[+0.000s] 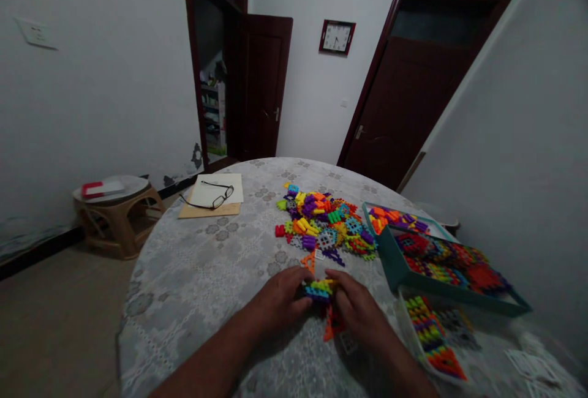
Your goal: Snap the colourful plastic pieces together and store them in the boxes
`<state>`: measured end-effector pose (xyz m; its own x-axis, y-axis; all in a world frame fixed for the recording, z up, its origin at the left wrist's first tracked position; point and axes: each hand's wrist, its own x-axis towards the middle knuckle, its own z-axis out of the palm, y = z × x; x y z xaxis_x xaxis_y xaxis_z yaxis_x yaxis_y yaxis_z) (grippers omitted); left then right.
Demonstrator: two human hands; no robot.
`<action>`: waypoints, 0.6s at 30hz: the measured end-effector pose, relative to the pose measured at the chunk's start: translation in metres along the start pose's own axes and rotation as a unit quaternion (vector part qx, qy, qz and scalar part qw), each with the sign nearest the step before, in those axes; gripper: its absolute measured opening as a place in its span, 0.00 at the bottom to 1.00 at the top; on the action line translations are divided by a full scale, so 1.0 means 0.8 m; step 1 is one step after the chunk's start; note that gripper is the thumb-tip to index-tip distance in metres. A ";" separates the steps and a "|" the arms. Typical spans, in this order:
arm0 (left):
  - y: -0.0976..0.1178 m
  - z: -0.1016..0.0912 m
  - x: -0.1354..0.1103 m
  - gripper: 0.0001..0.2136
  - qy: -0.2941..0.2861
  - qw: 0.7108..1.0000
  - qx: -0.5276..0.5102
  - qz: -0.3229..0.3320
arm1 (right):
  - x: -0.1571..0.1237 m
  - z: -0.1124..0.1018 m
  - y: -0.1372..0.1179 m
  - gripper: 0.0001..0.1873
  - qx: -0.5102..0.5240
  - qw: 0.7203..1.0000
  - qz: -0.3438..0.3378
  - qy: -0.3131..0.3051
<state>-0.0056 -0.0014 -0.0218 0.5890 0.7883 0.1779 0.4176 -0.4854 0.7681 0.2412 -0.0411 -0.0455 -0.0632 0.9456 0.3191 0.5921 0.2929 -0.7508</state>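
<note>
Between my two hands is a small stack of interlocking plastic toy pieces [318,291] in blue, light blue, green and yellow. My left hand [285,294] grips its left end, thumb toward me and fingers over the far side. At the right end, my right hand [356,300] closes its fingers on the same stack. An orange triangular piece [329,324] and a red part lie or hang just below; whether they are joined to the stack I cannot tell. Another orange triangle [309,261] and a small white square piece [318,255] lie just beyond my fingers.
A heap of coloured toy pieces [326,226] spreads past my hands. To the right stand a teal box [395,263] of pieces and a clear plastic tub [408,324] with sorted stacks. Eyeglasses [218,202] rest on papers [229,183] at the left. A stool [124,220] stands beside the table.
</note>
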 end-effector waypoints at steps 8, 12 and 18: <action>-0.010 0.002 0.007 0.18 -0.009 1.000 -0.001 0.026 | 0.010 0.000 -0.017 0.19 -0.015 0.999 0.048 0.009; -0.009 0.002 0.011 0.16 -0.003 0.999 -0.006 0.040 | 0.010 -0.001 -0.018 0.18 -0.039 0.999 0.029 -0.006; -0.010 0.001 0.013 0.16 0.003 0.999 -0.003 0.044 | 0.009 -0.003 -0.010 0.19 -0.065 0.998 0.000 -0.013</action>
<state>-0.0021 0.0104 -0.0268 0.6198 0.7443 0.2488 0.3603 -0.5515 0.7523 0.2379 -0.0372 -0.0355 -0.0829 0.9497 0.3021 0.6916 0.2731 -0.6687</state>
